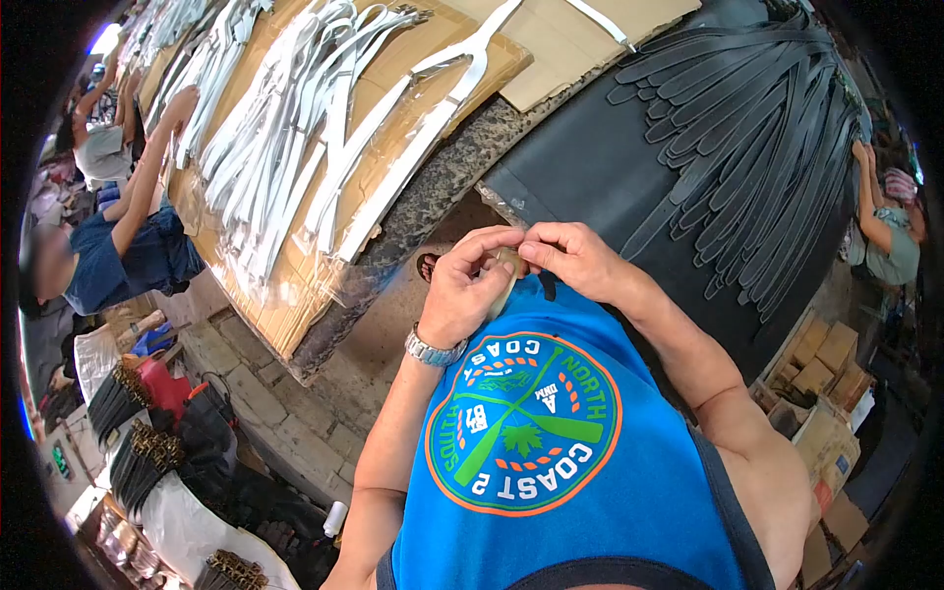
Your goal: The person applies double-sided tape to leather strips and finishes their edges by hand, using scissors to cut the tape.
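Observation:
My left hand (470, 285), with a metal watch (434, 347) on the wrist, is curled closed around a small pale yellowish strip (506, 280) in front of my blue shirt (531, 433). Its lower end hangs below the fingers; what kind of thing it is I cannot make out. Beside it, my right hand (575, 258) pinches thumb and forefinger together at the strip's upper end, touching the left fingertips. Whatever lies between the right fingertips is hidden. Both hands are near the corner of a black-covered table (551, 182).
Many white elastic straps (285, 147) lie on a cardboard-topped table (285, 324) at the left. Black belt-like straps (747, 147) fan out at the right. One person (128, 236) reaches over the left table; another person (890, 231) works at far right. Boxes (826, 354) stand lower right.

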The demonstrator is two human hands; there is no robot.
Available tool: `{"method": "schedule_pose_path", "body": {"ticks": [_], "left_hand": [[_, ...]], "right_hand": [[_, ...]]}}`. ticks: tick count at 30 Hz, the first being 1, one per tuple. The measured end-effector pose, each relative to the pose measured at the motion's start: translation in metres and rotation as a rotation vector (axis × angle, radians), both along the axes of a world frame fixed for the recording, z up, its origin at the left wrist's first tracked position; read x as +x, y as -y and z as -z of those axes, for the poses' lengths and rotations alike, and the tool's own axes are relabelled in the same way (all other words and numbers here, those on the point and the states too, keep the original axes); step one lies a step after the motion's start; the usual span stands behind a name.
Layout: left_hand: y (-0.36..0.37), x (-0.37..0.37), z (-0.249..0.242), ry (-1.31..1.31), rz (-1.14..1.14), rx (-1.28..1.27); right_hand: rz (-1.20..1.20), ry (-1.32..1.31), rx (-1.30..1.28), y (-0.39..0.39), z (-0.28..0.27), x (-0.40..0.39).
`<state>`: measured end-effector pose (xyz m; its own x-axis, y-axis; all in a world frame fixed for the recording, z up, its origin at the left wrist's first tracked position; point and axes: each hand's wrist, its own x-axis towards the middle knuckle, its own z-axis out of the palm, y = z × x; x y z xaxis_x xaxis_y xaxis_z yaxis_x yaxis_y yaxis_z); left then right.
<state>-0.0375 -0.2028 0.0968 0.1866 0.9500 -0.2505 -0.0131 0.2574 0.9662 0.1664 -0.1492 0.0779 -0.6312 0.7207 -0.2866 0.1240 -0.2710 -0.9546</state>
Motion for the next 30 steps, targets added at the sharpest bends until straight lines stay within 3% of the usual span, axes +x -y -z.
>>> {"method": "schedule_pose_path", "body": {"ticks": [5,8,11,22,30], "left_hand": [[0.000,0.001,-0.003,0.018,-0.002,-0.009],[-0.001,0.001,-0.004,0.038,0.008,-0.003],[-0.002,0.002,-0.009,0.086,-0.005,-0.024],[-0.002,0.001,-0.003,0.004,0.006,-0.027],[-0.004,0.004,-0.007,0.149,-0.068,-0.119]], "right_hand": [[-0.027,0.023,-0.026,-0.001,-0.002,0.006],[0.012,0.087,-0.207,-0.002,-0.014,0.012],[0.187,-0.020,-0.240,0.002,-0.013,0.017],[0.243,-0.028,-0.124,-0.011,0.003,-0.004],[0.232,0.009,-0.068,-0.017,0.011,-0.004]]}}
